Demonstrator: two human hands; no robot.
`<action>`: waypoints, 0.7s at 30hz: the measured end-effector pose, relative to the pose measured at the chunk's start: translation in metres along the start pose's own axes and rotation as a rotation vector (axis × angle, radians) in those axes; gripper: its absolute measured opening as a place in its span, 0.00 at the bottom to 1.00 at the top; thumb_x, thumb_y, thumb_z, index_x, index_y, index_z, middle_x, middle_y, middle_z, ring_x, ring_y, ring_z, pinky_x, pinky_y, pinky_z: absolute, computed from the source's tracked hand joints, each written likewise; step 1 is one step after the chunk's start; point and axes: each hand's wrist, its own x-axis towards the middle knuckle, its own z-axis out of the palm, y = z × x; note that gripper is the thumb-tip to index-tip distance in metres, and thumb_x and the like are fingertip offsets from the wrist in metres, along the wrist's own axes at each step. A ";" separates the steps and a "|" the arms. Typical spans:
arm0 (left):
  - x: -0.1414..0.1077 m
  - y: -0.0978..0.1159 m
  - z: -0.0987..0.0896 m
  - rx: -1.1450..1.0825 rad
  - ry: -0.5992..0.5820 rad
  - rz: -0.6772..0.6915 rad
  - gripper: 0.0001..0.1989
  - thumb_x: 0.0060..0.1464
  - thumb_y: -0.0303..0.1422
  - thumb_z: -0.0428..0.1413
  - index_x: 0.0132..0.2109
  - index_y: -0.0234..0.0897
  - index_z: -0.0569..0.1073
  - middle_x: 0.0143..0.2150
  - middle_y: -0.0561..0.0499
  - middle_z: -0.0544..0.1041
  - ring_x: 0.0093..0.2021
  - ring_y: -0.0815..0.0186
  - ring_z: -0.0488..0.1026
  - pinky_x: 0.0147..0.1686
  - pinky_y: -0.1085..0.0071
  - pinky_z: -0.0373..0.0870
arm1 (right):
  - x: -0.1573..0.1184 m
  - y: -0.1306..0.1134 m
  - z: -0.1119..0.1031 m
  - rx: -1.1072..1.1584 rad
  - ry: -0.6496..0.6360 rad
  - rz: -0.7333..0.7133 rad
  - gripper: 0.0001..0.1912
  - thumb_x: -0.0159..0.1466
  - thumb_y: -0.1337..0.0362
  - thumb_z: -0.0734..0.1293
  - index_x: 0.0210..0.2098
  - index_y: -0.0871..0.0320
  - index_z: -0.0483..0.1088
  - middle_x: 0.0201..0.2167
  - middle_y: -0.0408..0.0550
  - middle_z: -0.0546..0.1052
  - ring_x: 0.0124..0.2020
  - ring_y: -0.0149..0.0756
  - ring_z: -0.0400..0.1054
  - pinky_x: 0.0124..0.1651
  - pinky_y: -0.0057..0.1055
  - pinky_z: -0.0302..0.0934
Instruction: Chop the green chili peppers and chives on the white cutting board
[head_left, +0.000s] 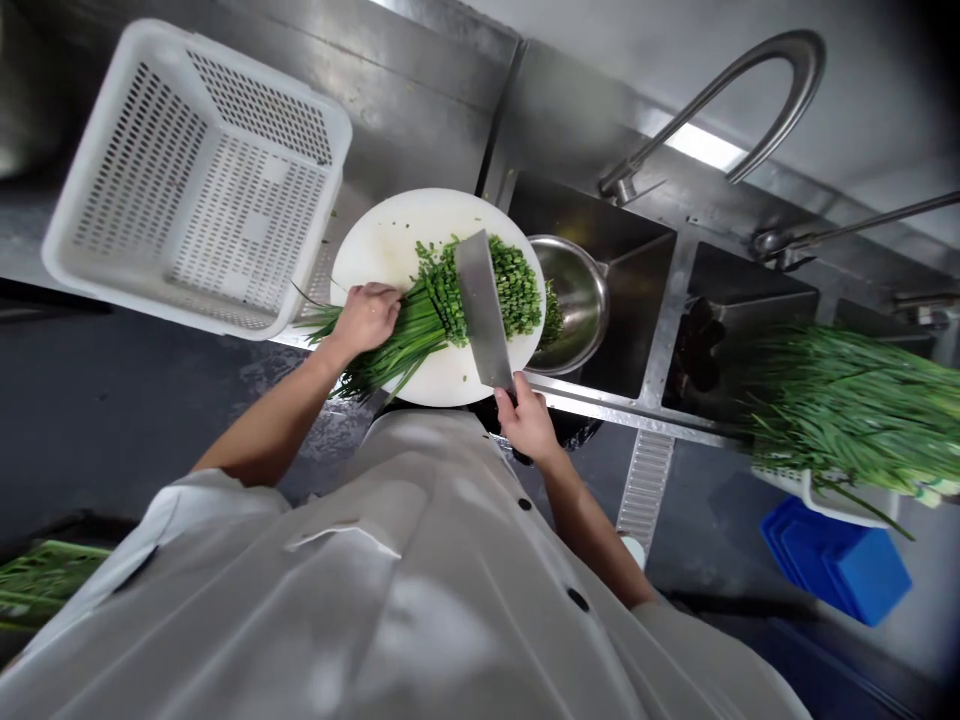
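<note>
Left hand (367, 318) curled around what appear to be garlic chives (427, 320) over the left edge of a round cutting board (375, 235), a person grips a cleaver (482, 310) in the right hand (529, 425) beside the lower edge; chopped pieces (519, 292) lie toward the right.

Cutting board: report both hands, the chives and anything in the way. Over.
Right hand gripping cleaver. Left hand curled over uncut chives. Chopped chives on cutting board, both sides of cleaver. Board's right edge overlapping metal bowl.

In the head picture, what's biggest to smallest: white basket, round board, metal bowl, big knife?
1. White basket
2. Round board
3. Metal bowl and big knife: unsure, since the board hides part of the bowl.
</note>
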 end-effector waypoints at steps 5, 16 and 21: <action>-0.029 0.045 0.012 0.154 -0.021 -0.077 0.50 0.61 0.58 0.48 0.73 0.17 0.55 0.66 0.24 0.68 0.66 0.39 0.64 0.67 0.45 0.51 | -0.004 -0.034 -0.024 -0.252 -0.135 -0.053 0.17 0.75 0.59 0.54 0.57 0.60 0.63 0.34 0.55 0.79 0.40 0.51 0.75 0.40 0.34 0.60; -0.033 0.057 0.034 0.224 -0.001 -0.121 0.48 0.63 0.53 0.48 0.73 0.13 0.50 0.67 0.22 0.63 0.66 0.36 0.59 0.68 0.45 0.48 | 0.005 -0.084 -0.057 -0.442 -0.379 -0.004 0.12 0.77 0.62 0.53 0.55 0.61 0.60 0.38 0.57 0.79 0.40 0.48 0.76 0.39 0.34 0.61; -0.032 0.060 0.035 0.227 -0.030 -0.123 0.45 0.64 0.49 0.49 0.73 0.14 0.51 0.68 0.22 0.63 0.66 0.36 0.60 0.67 0.46 0.49 | 0.053 -0.087 -0.023 -0.371 -0.352 -0.049 0.14 0.77 0.64 0.53 0.57 0.63 0.60 0.43 0.62 0.79 0.46 0.49 0.77 0.44 0.35 0.64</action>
